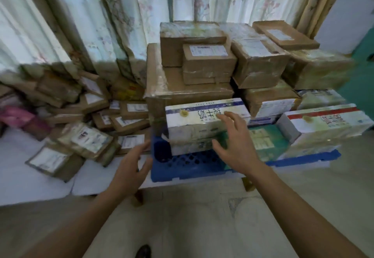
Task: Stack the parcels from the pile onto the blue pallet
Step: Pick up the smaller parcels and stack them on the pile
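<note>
Parcels stacked on the blue pallet, both hands empty.

A glossy white carton (204,120) (blue-banded, film-wrapped) sits at the front left corner of the blue pallet (188,166), a plastic grid, before taped brown cardboard boxes (202,61). The right hand (232,142), fingers spread, seems to brush it; the left hand (131,162) hangs open beside the floor pile (85,120).

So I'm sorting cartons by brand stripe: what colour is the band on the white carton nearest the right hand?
Dark blue, along the carton top edge; head view.
</note>
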